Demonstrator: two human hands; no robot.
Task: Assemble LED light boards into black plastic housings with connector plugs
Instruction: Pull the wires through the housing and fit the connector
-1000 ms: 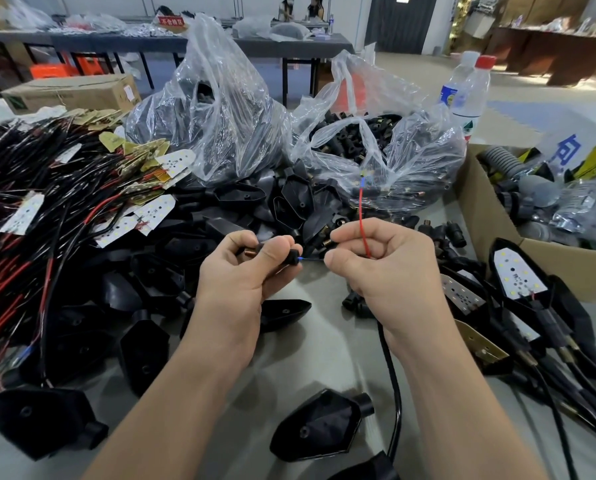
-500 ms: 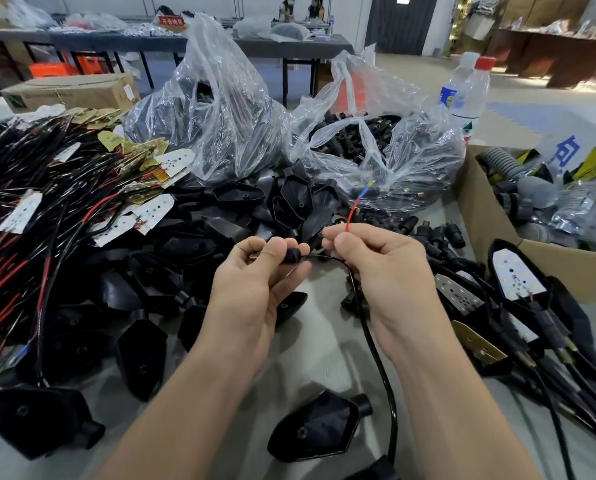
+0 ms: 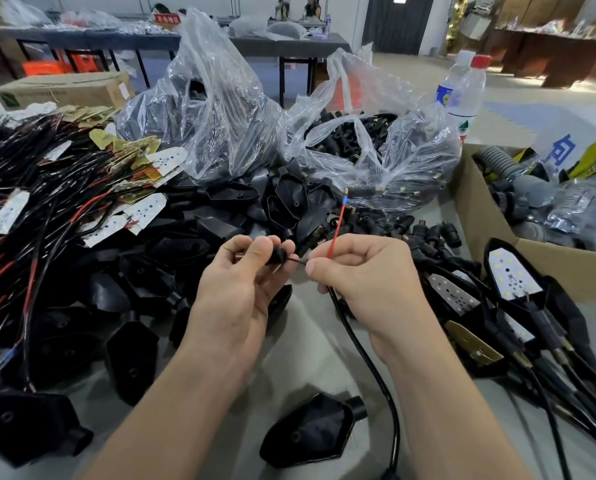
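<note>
The left hand (image 3: 244, 275) has its grip pinched on a small black plug (image 3: 280, 256), between thumb and fingers, so the plug's end faces the other hand. The right hand (image 3: 369, 275) has its grip pinched on the thin wires at the end of a black cable (image 3: 369, 358).

A thin black wire (image 3: 298, 260) runs across the small gap between the two grips and meets the plug. I think it is being poked into the plug. I cannot tell if its tip is inside yet.

The red wire (image 3: 336, 230) sticks up above the right grip, likely bent away so only one wire goes in at a time. The cable hangs down below the right grip, toward the person.

A black housing (image 3: 310, 429) lies on the bench (image 3: 300, 355) below both grips, probably waiting for its turn. Behind the grips, a clear bag (image 3: 376, 157) holds many more plugs, easy to reach.
</note>
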